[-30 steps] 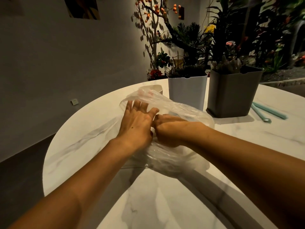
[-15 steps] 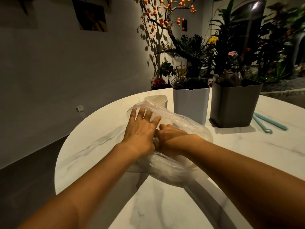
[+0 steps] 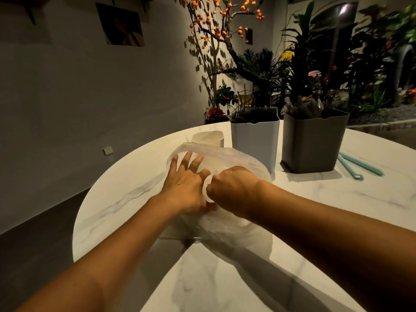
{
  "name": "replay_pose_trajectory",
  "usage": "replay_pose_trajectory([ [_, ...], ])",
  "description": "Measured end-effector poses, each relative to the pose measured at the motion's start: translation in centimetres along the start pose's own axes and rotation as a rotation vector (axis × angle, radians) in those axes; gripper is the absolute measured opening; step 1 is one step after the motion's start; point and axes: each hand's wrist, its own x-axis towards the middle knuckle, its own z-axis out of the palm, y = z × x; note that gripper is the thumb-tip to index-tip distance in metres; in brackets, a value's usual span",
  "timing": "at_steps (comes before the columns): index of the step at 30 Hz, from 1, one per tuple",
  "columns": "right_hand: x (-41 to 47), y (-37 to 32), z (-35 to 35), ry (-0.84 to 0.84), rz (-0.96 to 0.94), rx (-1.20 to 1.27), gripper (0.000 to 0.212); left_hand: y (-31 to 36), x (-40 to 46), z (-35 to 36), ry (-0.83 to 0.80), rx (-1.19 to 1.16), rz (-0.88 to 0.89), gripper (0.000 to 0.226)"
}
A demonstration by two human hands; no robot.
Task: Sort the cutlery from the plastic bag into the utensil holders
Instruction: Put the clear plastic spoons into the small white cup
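A translucent plastic bag (image 3: 236,158) lies crumpled on the round marble table (image 3: 126,194); what it holds cannot be made out. My left hand (image 3: 184,183) rests at the bag's left side with its fingers straight and spread at the bag's mouth. My right hand (image 3: 229,185) is curled into a fist and grips a rolled white edge of the bag right beside the left hand. Behind the bag stand a white utensil holder (image 3: 254,143), a grey utensil holder (image 3: 313,145) with handles sticking out, and a low cream holder (image 3: 208,137).
Two teal utensils (image 3: 353,165) lie on the table to the right of the grey holder. Potted plants and a branch with orange fruit stand beyond the table's far edge. The table's left edge drops to a dark floor.
My right hand has tightened into a fist and drawn up a rolled edge of the bag between the hands. The left hand's fingers stay spread. The view has tilted a little.
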Motion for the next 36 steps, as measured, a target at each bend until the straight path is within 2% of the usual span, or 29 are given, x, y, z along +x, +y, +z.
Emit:
replay_pose_trajectory([
  [2,-0.4,0.9,1.4,0.060,-0.009,0.044,0.037,-0.3,0.3,0.6,-0.035,-0.078,0.026,0.083],
  [5,-0.4,3.4,4.7,0.152,0.117,0.387,0.034,-0.3,0.5,1.2,-0.019,-0.200,0.062,0.082],
  [8,-0.5,4.9,6.8,0.148,0.204,0.732,0.030,0.4,0.4,1.7,0.171,-0.350,0.135,0.072],
  [10,-0.7,5.3,7.6,0.147,0.234,0.945,0.030,1.2,0.6,2.1,0.373,-0.415,0.265,0.063],
  [12,-0.7,5.6,8.0,0.162,0.253,1.055,0.030,1.9,0.7,2.1,0.544,-0.485,0.359,0.053],
  [13,-0.7,5.7,8.3,0.165,0.255,1.083,0.030,2.3,0.9,2.0,0.579,-0.528,0.381,0.049],
  [16,-0.6,6.2,9.0,0.207,0.255,1.130,0.032,3.2,1.1,1.9,0.455,-0.659,0.387,0.042],
  [20,-1.4,7.7,9.6,0.269,0.318,1.261,0.022,3.2,1.2,3.5,0.245,-0.795,0.293,0.043],
  [23,-1.4,7.8,9.7,0.261,0.319,1.311,0.016,2.5,1.2,4.2,0.232,-0.893,0.190,0.025],
  [32,-1.8,7.3,9.1,0.331,0.311,1.340,0.022,2.9,0.6,3.9,0.178,-1.004,0.139,0.011],
  [36,-2.3,6.9,8.6,0.386,0.289,1.375,0.023,3.2,-0.2,3.6,0.115,-1.058,0.146,0.022],
])
